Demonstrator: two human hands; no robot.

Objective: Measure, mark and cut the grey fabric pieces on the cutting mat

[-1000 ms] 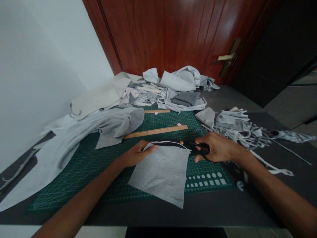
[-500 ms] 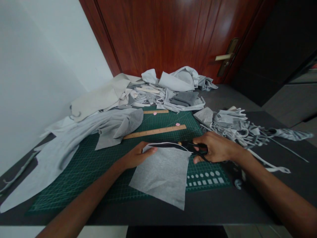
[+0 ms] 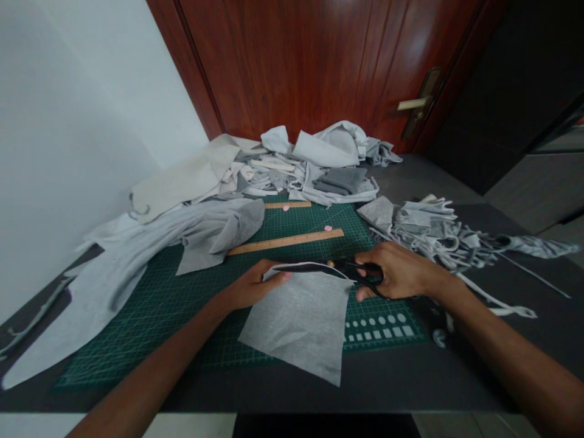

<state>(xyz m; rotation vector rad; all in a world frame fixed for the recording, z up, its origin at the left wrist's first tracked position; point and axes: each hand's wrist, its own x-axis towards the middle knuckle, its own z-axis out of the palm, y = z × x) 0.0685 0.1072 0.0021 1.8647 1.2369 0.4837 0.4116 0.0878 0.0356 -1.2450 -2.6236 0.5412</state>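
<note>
A square piece of grey fabric [image 3: 298,319] lies on the green cutting mat [image 3: 150,310], its near corner hanging over the mat's front edge. My left hand [image 3: 253,285] pinches the fabric's top left corner, fingers closed on it. My right hand [image 3: 396,271] grips black scissors [image 3: 349,268] whose blades run leftward along the fabric's top edge. A thin strip of the fabric lifts above the blades.
A wooden ruler [image 3: 286,241] and a second one [image 3: 288,205] lie on the mat beyond my hands, with small pink chalk pieces. Large grey cloth [image 3: 137,255] drapes at left. Fabric heaps [image 3: 314,161] sit at the back, cut strips [image 3: 438,234] at right. Red door behind.
The scissors have crept slightly leftward along the fabric's top edge. My left hand has stayed on the corner. The view has shifted a little.
</note>
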